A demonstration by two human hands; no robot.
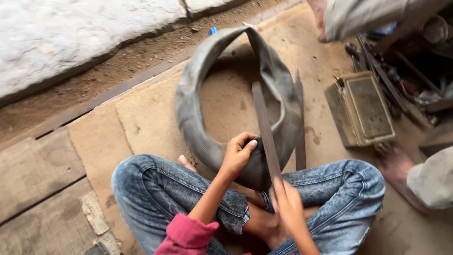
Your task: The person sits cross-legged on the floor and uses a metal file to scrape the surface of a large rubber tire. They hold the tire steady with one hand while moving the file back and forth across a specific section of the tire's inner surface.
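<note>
Person seated cross-legged on floor mat (141, 118). Left hand (237, 153) clenched on near rim of grey rubber inner tube (191, 113), a limp, dusty loop lying ahead of the knees. Right hand (288, 205), blurred, wrapped around low end of long flat metal file (264, 127); its long axis runs away from the body, across the tube beside the left fingers. Metal box (365, 108) off right

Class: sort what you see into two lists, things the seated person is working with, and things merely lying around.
In use: left hand gripping grey inner tube; right hand holding long flat metal bar.

Lying about: second metal bar, rectangular metal tin, tool clutter.
</note>
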